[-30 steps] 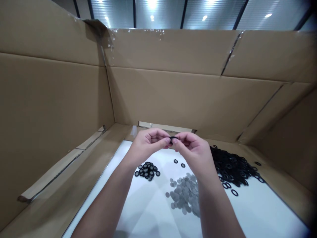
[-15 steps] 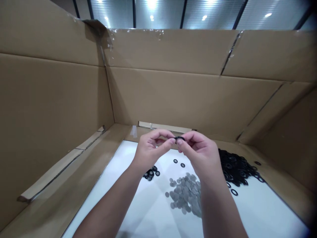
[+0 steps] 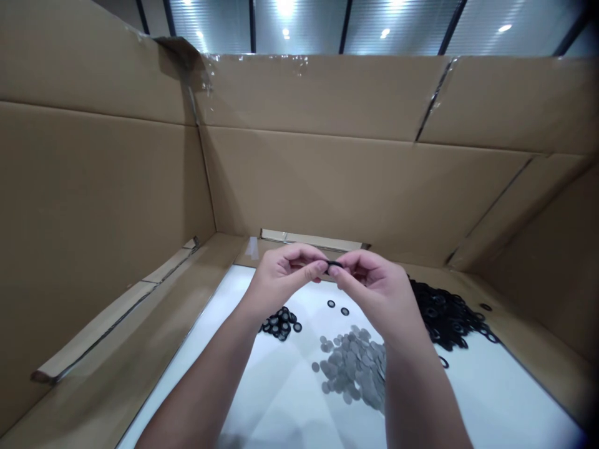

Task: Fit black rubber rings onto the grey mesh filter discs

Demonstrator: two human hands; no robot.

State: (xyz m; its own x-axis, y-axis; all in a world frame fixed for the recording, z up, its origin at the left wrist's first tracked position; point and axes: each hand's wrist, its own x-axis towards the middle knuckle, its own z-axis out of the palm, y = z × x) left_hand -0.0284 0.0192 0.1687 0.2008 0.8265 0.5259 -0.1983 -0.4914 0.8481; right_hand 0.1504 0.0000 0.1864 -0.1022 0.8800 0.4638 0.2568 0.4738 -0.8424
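A small black ring (image 3: 334, 264) is pinched between my two hands, seen nearly edge-on. My left hand (image 3: 289, 269) grips its left side with thumb and fingers, and my right hand (image 3: 369, 277) grips its right side. Whether a disc sits in the ring cannot be made out. Below the hands lies a pile of grey discs (image 3: 353, 365) on the white surface (image 3: 276, 393). A heap of black rings (image 3: 442, 315) is beyond my right forearm. Black rings with grey centres (image 3: 281, 323) are gathered beside my left forearm.
Two black rings with grey centres (image 3: 345, 311) lie apart near the middle. High cardboard walls (image 3: 309, 181) surround the white surface. Folded cardboard strips (image 3: 126, 308) lie along the left side and the back. One ring (image 3: 485, 307) rests on cardboard at the right.
The held ring has tipped flatter and shifted slightly left and down with both hands. My forearms have moved a little, showing more of the ring group at the left.
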